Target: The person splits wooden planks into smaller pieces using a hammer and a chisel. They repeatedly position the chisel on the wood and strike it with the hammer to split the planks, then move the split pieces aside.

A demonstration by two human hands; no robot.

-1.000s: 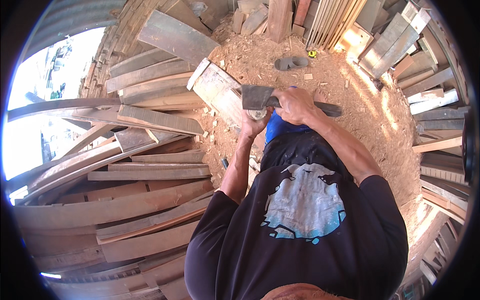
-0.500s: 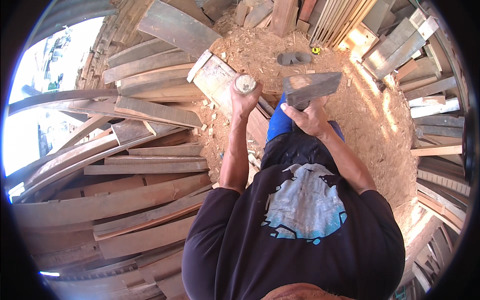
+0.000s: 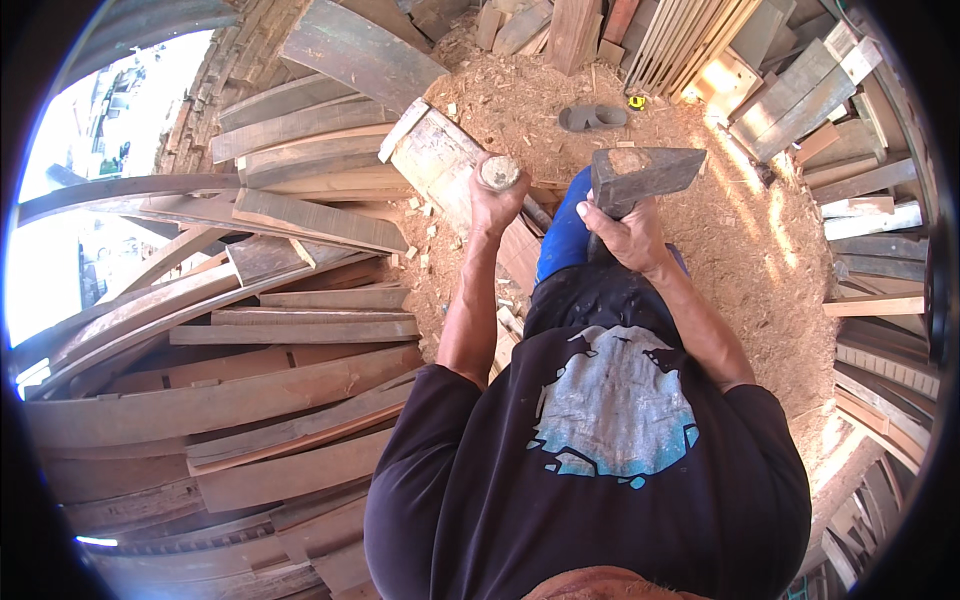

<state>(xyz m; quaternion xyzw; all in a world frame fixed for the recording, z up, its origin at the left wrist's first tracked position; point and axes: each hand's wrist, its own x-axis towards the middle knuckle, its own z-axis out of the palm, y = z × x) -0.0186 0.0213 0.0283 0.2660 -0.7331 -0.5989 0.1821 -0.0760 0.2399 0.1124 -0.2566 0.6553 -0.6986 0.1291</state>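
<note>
My left hand (image 3: 493, 208) is wrapped round a rounded wooden piece (image 3: 500, 173), whose pale, rough end faces up; the rest of it is hidden by the fingers. To its right, my right hand (image 3: 635, 238) grips a hatchet (image 3: 655, 172) close under its dark, wedge-shaped head. The hatchet's edge points right, and light wood shows at the top of the head. Its handle is mostly hidden behind my hand. A worn, pale wooden block (image 3: 432, 150) lies beyond and left of my left hand.
Stacked boards (image 3: 315, 330) crowd the left side, and more planks (image 3: 875, 245) lean along the right. Wood chips cover the ground (image 3: 745, 250). Grey sandals (image 3: 592, 118) and a small yellow-black object (image 3: 637, 102) lie ahead, near upright slats (image 3: 690, 45).
The hatchet has shifted slightly right, and its head has turned so its side shows more clearly. My left hand keeps its hold on the wooden piece, almost in the same place.
</note>
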